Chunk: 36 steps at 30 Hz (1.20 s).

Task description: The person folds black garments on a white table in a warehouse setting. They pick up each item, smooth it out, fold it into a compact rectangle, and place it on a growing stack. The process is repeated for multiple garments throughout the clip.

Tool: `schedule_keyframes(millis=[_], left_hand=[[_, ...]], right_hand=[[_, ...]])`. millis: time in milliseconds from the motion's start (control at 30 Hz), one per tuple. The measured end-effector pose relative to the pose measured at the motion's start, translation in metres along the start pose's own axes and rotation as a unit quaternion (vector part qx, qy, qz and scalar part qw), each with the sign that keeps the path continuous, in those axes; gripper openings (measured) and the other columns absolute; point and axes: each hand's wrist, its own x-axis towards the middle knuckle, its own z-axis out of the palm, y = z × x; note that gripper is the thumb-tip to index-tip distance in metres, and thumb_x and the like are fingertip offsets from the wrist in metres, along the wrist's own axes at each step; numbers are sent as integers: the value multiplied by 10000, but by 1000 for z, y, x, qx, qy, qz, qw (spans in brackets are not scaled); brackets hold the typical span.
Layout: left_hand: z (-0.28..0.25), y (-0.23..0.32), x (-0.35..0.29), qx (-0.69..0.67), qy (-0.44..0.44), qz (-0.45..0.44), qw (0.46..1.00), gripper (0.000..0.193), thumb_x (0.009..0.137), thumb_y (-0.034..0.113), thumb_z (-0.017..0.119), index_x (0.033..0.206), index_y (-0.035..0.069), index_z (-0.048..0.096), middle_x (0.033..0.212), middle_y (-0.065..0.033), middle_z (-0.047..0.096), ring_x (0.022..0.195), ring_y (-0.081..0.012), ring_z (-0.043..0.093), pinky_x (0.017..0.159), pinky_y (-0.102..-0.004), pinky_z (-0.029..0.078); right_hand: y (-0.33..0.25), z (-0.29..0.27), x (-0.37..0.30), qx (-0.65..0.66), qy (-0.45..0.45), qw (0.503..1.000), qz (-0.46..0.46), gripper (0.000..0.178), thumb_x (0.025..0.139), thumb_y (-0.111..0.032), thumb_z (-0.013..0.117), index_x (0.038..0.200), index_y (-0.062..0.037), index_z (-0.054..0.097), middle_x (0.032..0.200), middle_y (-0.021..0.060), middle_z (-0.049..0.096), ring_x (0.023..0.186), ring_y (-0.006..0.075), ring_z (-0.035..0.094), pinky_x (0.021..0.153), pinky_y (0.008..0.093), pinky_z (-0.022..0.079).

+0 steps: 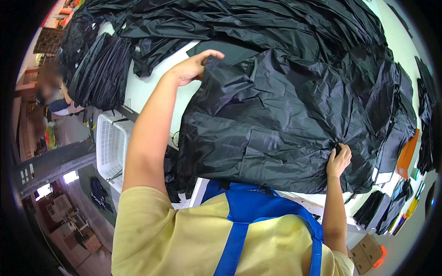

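Note:
A large sheet of shiny black fabric (285,124), creased and with stitched seams, lies spread over the white table before me. At its far left corner my left hand (189,70) grips the edge and lifts it a little; the thumb shows and the other fingers are partly hidden by the cloth. Nearer and to the right, my right hand (340,161) has its fingers closed on the fabric, and creases run out from the fingertips. Whether the fabric is a finished garment I cannot tell.
Heaps of black fabric (258,20) cover the far side of the white table (159,85). A white plastic basket (109,145) stands at the left. Folded dark pieces (370,209) sit at the lower right, near an orange sheet (407,154). Another person (60,103) is at far left.

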Motion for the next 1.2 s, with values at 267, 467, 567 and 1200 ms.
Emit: schedule_keyframes(millis=[267, 467, 567, 1200], left_hand=[[-83, -10, 56, -215, 390, 147, 883, 160, 798, 160, 562, 707, 41, 620, 687, -9, 565, 623, -128, 514, 616, -277, 417], [-91, -10, 83, -162, 444, 114, 874, 353, 860, 283, 602, 1127, 53, 577, 1074, -84, 584, 948, -184, 562, 831, -318, 441], [-37, -17, 12, -191, 465, 106, 858, 545, 888, 384, 598, 1293, 55, 442, 1288, -130, 456, 1110, -235, 492, 925, -363, 401], [90, -92, -88, 601, 30, -7, 798, 422, 904, 467, 482, 939, 78, 642, 971, -113, 660, 975, -289, 604, 844, -445, 396]], right_hand=[[-12, -1, -5, -17, -4, 999, 48, 348, 815, -159, 596, 1153, -93, 542, 1200, 124, 496, 1123, 327, 457, 929, 431, 359], [5, -29, 11, 159, -126, 979, 29, 325, 765, -125, 657, 1061, -37, 557, 1027, 172, 555, 1009, 353, 519, 895, 429, 406], [1, -80, 111, 158, 89, 983, 7, 379, 792, -131, 668, 1126, -2, 546, 1049, 145, 551, 989, 299, 517, 881, 384, 411], [-33, -36, 21, 169, -232, 954, -83, 229, 843, -188, 624, 1015, -42, 582, 925, 158, 602, 892, 335, 573, 806, 418, 438]])
